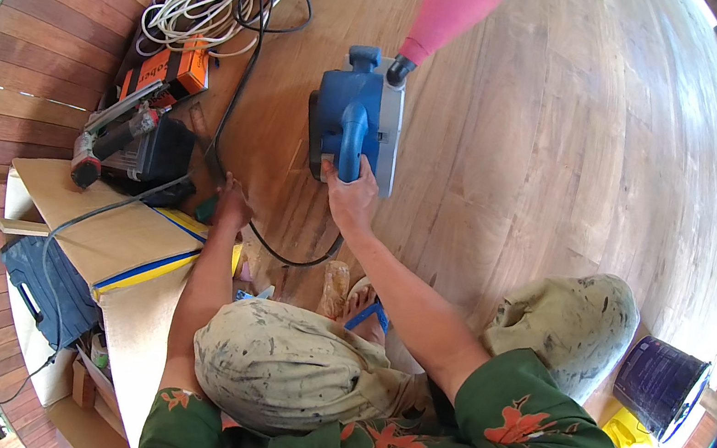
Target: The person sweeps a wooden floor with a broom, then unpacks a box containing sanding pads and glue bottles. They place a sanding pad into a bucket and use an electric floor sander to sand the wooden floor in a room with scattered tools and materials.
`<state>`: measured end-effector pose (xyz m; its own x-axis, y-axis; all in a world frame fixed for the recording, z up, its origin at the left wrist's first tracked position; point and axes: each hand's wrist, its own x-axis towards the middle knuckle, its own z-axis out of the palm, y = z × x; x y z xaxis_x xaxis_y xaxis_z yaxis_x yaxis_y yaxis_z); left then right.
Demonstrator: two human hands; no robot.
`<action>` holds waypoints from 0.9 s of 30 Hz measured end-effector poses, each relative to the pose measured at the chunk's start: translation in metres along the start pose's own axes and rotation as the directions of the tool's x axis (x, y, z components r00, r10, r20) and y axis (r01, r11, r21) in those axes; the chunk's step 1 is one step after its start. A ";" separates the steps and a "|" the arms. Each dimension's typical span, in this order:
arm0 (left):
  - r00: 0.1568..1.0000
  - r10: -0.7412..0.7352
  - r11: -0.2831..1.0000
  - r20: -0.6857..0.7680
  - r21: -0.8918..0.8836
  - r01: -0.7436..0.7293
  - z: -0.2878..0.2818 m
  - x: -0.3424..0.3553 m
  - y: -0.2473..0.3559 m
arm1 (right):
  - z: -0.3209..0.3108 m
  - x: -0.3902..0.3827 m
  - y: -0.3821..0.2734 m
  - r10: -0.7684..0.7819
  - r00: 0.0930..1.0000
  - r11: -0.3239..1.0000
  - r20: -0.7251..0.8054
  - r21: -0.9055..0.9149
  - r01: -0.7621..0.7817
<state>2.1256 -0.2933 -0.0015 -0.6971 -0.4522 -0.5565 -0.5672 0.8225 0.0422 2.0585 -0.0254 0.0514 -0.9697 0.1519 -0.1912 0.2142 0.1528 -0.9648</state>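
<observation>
A blue belt sander [357, 117] rests on the wooden floor, a pink dust bag [458, 7] sticking out from its far right corner. My right hand [353, 195] is wrapped round the sander's rear handle. Off to the left, my left hand [233, 203] is closed at the sander's black power cord [288, 260], which passes behind the fingers and loops round to the tool. Partly behind that hand is a small dark green thing [206, 209] whose kind I cannot make out.
Coiled white cable [196, 10], an orange box [179, 72] and an angle grinder [116, 137] lie along the left wall. Nearer stands an open cardboard box [90, 221] with a grey cord across it. A dark bucket [659, 385] and yellow cloth [628, 439] are at right.
</observation>
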 end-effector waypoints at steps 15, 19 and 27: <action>0.999 0.046 0.998 -0.015 -0.035 -0.047 0.003 0.001 -0.004 | 0.022 -0.043 -0.007 0.110 0.985 0.978 0.134 0.163 -0.131; 0.998 0.066 0.998 0.009 0.001 -0.066 0.001 -0.001 -0.002 | 0.029 -0.048 -0.014 0.155 0.972 0.981 0.176 0.087 -0.172; 0.994 0.098 0.995 -0.053 0.005 -0.098 0.012 -0.003 -0.008 | 0.046 -0.047 -0.023 0.145 0.956 0.989 0.255 -0.050 -0.137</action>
<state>2.1374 -0.2945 -0.0096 -0.7713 -0.3872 -0.5051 -0.4944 0.8643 0.0924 2.0941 -0.0806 0.0747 -0.9258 -0.0819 -0.3691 0.3507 0.1791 -0.9192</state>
